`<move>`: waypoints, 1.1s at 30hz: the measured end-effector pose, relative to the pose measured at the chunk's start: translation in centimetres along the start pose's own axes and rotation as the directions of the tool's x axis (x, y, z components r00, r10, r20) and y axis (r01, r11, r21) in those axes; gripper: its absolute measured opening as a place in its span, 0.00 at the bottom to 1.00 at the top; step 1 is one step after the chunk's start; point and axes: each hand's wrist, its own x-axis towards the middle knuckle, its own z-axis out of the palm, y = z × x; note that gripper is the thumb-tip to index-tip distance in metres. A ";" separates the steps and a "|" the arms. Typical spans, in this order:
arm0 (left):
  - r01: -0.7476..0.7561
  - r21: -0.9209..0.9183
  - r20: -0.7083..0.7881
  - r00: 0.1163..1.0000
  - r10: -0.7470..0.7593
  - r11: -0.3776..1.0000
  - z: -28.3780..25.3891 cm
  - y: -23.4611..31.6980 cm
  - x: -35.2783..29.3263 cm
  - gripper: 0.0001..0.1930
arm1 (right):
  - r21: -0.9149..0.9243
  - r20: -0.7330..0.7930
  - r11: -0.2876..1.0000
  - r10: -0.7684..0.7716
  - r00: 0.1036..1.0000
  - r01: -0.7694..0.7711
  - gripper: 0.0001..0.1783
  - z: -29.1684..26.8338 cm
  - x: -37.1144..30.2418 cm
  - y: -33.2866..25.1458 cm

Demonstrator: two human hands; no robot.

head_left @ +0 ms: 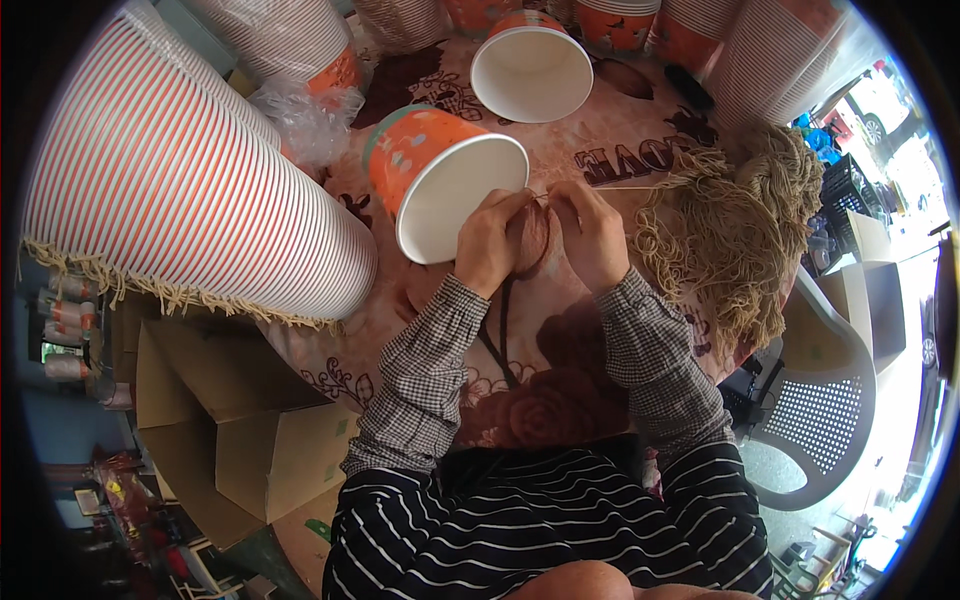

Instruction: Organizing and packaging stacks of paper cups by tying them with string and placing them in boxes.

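My left hand [488, 243] and my right hand [594, 238] are close together over the table, each with its fingers pinched on a thin beige string. From the right fingertips the string [628, 188] runs right to a tangled bundle of beige strings [725, 225]. What is held at the fingertips is tiny, so I cannot tell whether there is a knot or a loop. Just behind my left hand lies an orange paper tub [425, 140] on its side, its white mouth toward me. A second orange and white tub [532, 75] lies farther back, touched by neither hand.
A long stack of nested tubs [200, 190] leans across the table's left side, near a crumpled clear plastic bag [310, 115]. More stacks [775, 60] line the back. Below left is an open cardboard box [250, 440]; a grey plastic chair [815, 420] stands at right.
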 end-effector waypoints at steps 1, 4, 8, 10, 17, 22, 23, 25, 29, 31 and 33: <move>-0.001 -0.001 0.000 1.000 0.001 1.000 0.0 -0.2 0.1 0.15 | -0.001 -0.001 1.000 0.000 1.000 0.000 0.06 0.1 -0.1 0.2; 0.032 -0.072 -0.022 0.999 -0.034 0.997 -0.1 -0.8 0.0 0.18 | -0.083 0.142 0.996 0.044 0.989 -0.032 0.08 0.2 -0.5 0.8; 0.013 -0.002 0.030 0.999 -0.013 1.000 -0.3 -0.8 -0.1 0.16 | -0.098 0.202 0.995 0.047 0.978 -0.028 0.07 0.0 -0.6 0.5; 0.024 -0.009 0.051 0.998 -0.024 1.000 -0.4 -0.9 -0.2 0.15 | -0.087 0.190 0.996 0.040 0.981 -0.023 0.06 0.1 -0.4 0.3; -0.006 0.142 0.030 1.000 0.002 0.990 -0.5 -1.2 -0.1 0.09 | -0.029 0.257 0.999 -0.006 0.966 0.014 0.05 0.0 -0.4 0.3; 0.067 -0.025 0.069 0.996 -0.065 0.997 -0.5 -0.7 0.1 0.06 | -0.038 0.358 0.999 -0.001 0.934 0.016 0.06 -0.1 -0.6 0.8; 0.127 -0.106 0.079 0.990 -0.118 0.986 -0.3 -0.7 0.2 0.06 | -0.025 0.357 0.999 -0.029 0.934 0.041 0.07 -0.1 -0.6 0.9; 0.185 -0.186 0.097 0.981 -0.170 0.965 -0.3 -0.9 0.3 0.06 | -0.013 0.354 0.998 -0.055 0.934 0.064 0.08 0.0 -0.5 1.0; 0.188 -0.255 0.126 0.979 -0.160 0.949 -0.6 -1.3 0.3 0.07 | 0.027 0.345 0.999 -0.026 0.938 0.018 0.10 -0.2 -0.1 0.5; 0.186 -0.280 0.122 0.980 -0.158 0.942 -0.4 -1.3 0.3 0.07 | 0.015 0.336 1.000 -0.021 0.942 0.017 0.11 -0.3 -0.1 0.5; 0.180 -0.209 0.142 0.978 -0.152 0.961 -0.4 -1.0 0.3 0.07 | 0.050 0.318 0.998 0.015 0.948 -0.033 0.09 -0.6 0.0 0.3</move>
